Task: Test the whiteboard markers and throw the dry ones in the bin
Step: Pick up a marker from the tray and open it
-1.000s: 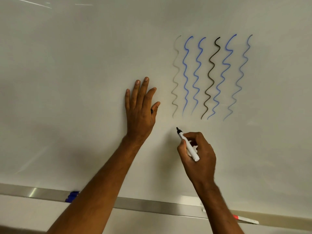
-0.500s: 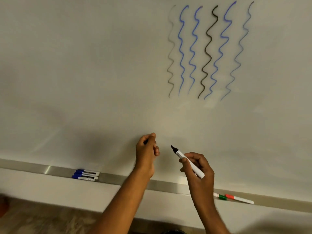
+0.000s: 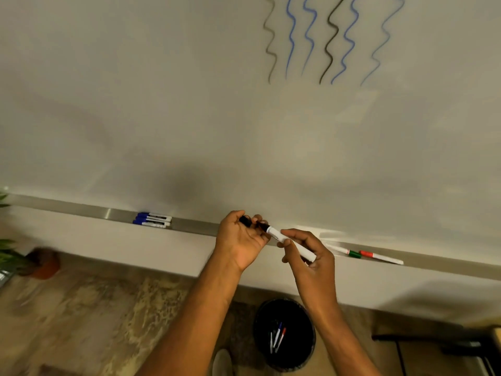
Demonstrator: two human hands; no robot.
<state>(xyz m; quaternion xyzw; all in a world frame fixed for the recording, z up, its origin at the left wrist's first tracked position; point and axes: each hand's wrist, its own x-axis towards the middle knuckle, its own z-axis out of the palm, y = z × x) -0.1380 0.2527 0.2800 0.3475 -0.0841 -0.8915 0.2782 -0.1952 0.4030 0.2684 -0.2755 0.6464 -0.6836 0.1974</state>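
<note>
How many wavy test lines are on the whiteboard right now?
6, in a row at the whiteboard's top right: faint dark, blue, blue, dark, blue, pale blue. Their tops are cut off.

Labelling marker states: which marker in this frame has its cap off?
The black marker in the right hand; its tip is bare and points at the black cap in the left hand. The tray markers are capped.

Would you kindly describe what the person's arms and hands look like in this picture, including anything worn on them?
Both arms are bare as far as the head view shows them: no sleeves, watch, bracelets or gloves appear. The left hand and right hand carry no rings that can be made out. The forearms are slim and enter from the bottom edge of the picture. No markings or tattoos are visible on them.
</note>
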